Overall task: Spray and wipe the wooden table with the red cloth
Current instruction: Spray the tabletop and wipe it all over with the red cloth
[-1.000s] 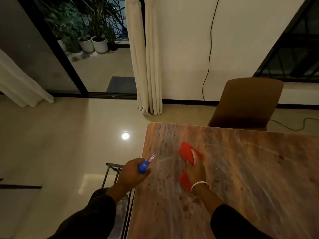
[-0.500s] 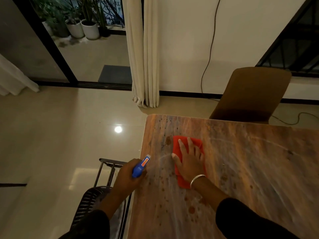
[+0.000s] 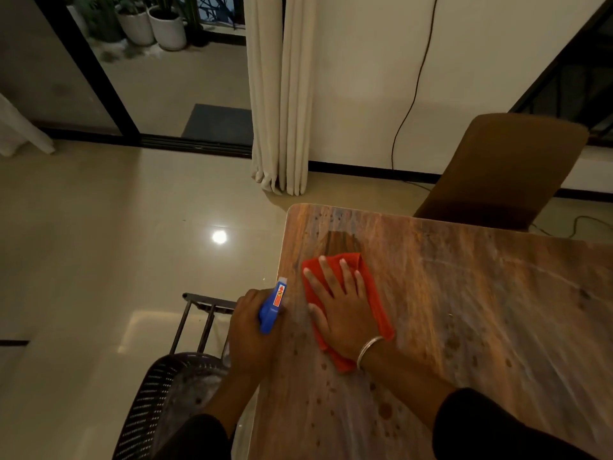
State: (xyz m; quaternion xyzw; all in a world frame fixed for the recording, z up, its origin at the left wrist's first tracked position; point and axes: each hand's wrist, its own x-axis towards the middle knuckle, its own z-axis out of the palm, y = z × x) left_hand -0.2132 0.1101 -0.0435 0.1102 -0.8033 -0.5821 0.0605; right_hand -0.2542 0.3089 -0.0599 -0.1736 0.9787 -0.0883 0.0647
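The wooden table fills the lower right, dotted with dark spray droplets and pale wipe streaks. My right hand lies flat with fingers spread on the red cloth, pressing it onto the table near the left edge. A darker wiped patch shows just beyond the cloth. My left hand is closed around a blue spray bottle with an orange label, held at the table's left edge, nozzle pointing away from me.
A brown chair stands at the table's far side. A dark mesh chair sits below my left arm. Cream curtains, a black cable on the wall, a glass door and a glossy tiled floor lie beyond.
My right hand has flattened on the cloth and slid it left toward the table's edge. The left hand with the bottle has stayed at that edge.
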